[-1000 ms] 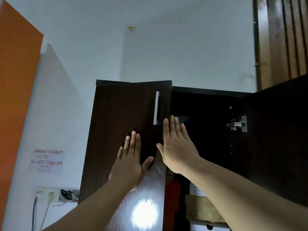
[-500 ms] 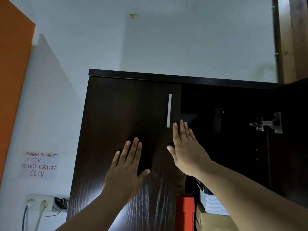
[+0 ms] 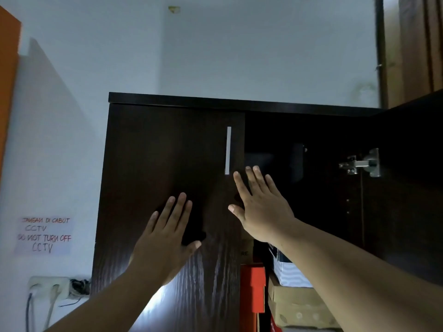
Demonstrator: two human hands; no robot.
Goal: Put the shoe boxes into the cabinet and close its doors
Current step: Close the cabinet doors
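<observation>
Left hand (image 3: 165,238) flat, fingers spread, palm on the left door (image 3: 167,178) of the dark cabinet (image 3: 239,101); holds nothing. Right hand (image 3: 261,207) also flat and spread, at the door's right edge just below the silver handle (image 3: 228,150); holds nothing. Left door looks flush with the cabinet front. Right door (image 3: 412,188) swung wide, hinge (image 3: 362,162) showing. Inside, low down: orange box (image 3: 253,288), brown box (image 3: 297,305), white patterned box (image 3: 287,271) on top of the brown one.
</observation>
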